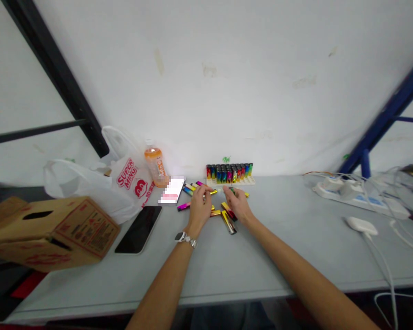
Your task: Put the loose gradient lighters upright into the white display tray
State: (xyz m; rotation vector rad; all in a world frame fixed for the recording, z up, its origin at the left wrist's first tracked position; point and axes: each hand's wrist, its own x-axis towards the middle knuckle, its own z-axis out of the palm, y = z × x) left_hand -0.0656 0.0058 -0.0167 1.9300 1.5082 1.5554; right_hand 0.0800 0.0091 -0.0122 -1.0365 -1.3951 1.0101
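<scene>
Slim, shiny lighter-like sticks in many colours lie scattered on the grey table around my hands. My left hand (201, 204) is closed, its fingers bent over a yellow-ended lighter (213, 192). Close by on the right, my right hand (238, 201) is closed with fingertips pinched around a green and yellow lighter (247, 195), mostly hidden by the fingers. Just below the hands lie a yellow and silver lighter (229, 222) and a red and yellow one (229, 211). Beyond them, several dark-ended lighters (229, 174) stand upright in rows in a white rack (249, 182).
On the left are a printed white sheet (172, 190), an orange drink bottle (156, 165), a white plastic bag (124, 183), a black phone (139, 230) and a cardboard box (55, 229). A power strip (361, 199) and a white charger (362, 225) with cables lie right.
</scene>
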